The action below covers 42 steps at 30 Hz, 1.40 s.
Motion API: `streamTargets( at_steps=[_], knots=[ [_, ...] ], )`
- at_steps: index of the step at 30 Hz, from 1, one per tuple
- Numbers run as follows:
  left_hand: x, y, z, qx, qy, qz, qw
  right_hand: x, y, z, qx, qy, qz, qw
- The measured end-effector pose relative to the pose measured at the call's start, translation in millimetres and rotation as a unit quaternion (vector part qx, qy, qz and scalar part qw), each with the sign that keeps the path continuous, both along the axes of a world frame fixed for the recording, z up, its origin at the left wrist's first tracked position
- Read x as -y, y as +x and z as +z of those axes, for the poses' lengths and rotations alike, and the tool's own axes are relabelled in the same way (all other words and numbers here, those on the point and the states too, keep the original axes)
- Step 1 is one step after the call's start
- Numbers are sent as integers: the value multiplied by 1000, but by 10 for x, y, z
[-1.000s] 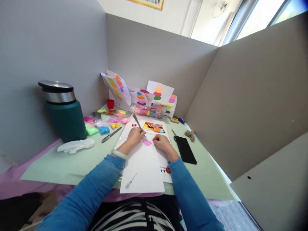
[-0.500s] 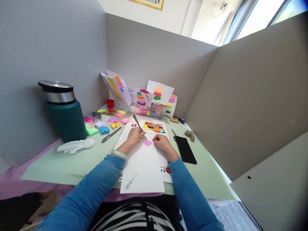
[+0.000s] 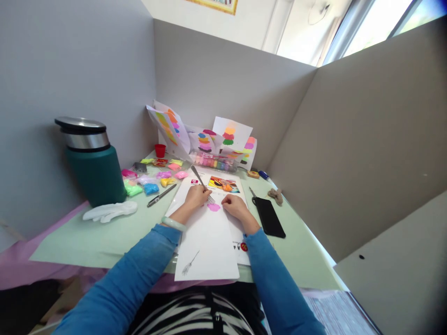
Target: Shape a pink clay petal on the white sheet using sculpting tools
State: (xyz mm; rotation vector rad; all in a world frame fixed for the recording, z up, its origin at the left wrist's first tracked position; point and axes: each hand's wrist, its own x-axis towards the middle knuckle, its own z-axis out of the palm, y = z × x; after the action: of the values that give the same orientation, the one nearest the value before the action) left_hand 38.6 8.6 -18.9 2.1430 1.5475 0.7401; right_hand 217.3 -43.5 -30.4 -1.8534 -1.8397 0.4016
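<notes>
My left hand [image 3: 196, 196] grips a metal fork [image 3: 200, 181], its tines pointing down at a flat pink clay patch [image 3: 213, 207] on a white sheet of paper [image 3: 207, 239]. My right hand [image 3: 235, 207] rests on the paper just right of the pink patch, fingers curled; whether they touch the clay I cannot tell. A printed colour picture [image 3: 224, 184] lies on the paper just beyond both hands.
A green thermos [image 3: 91, 160] stands at the left, with a white glove [image 3: 110, 211] in front. Small clay bags [image 3: 151, 179], a pen [image 3: 161, 195], a red cup [image 3: 160, 150], a clay box [image 3: 213, 163] and coloured sheets [image 3: 204, 135] fill the back. A black phone [image 3: 268, 216] lies at right.
The fork's handle has tilted slightly to the left; both hands stay in place by the pink patch.
</notes>
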Motion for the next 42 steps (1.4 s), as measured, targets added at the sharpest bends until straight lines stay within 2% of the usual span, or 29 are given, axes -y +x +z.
streamTargets(
  at_steps=[4, 10, 18, 24, 30, 37, 42],
  knots=[
    [32, 21, 0, -6, 1, -32, 999, -5, 3, -12, 0, 4, 0, 1000],
    [53, 23, 28, -41, 2, 9, 999, -11, 17, -28, 3, 11, 7, 1000],
    [76, 47, 35, -27, -10, -21, 999, -16, 12, -25, 5, 10, 3, 1000],
    [89, 25, 67, -44, -4, 6, 999, -13, 20, -28, 2, 10, 6, 1000],
    [92, 46, 37, -16, -13, -39, 999, -14, 8, -19, 3, 5, 1, 1000],
    [117, 20, 97, -49, -10, 10, 999, -28, 30, -54, 3, 16, 8, 1000],
    [117, 55, 51, 5, -27, -40, 999, -25, 18, -44, 4, 12, 3, 1000]
  ],
)
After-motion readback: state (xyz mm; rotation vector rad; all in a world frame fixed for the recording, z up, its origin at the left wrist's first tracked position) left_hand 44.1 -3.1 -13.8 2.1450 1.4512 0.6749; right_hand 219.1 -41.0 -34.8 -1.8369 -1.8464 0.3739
